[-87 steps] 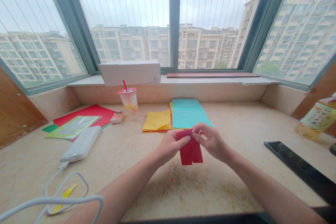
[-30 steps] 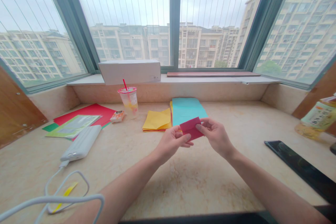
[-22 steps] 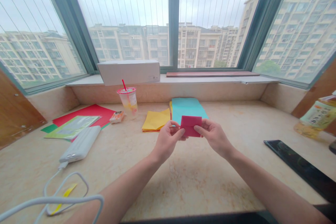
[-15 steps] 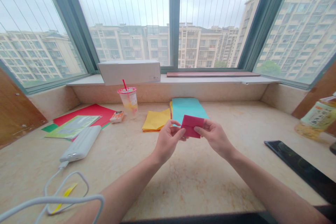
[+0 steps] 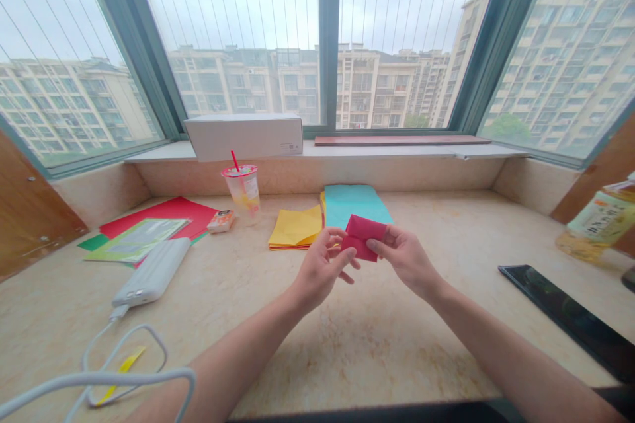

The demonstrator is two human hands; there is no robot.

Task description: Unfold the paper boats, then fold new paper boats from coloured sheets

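- Right-hand grip (image 5: pixel 411 259) closed: red paper (image 5: pixel 364 238) is pinched, seemingly to steady its folds!
- Left-hand grip (image 5: pixel 320 269) is half-parted at its edge; hold unclear.
- Red paper is held nearside of the turquoise sheets (image 5: pixel 353 201).

Beneath the right grip (image 5: pixel 407 258) spreads a beige, marbled, stone-like worktop (image 5: pixel 367 350); beyond it, green-framed glass windows (image 5: pixel 248 6) let in cloudy daylight; brown wooden panels (image 5: pixel 34 201) stand well to either side.
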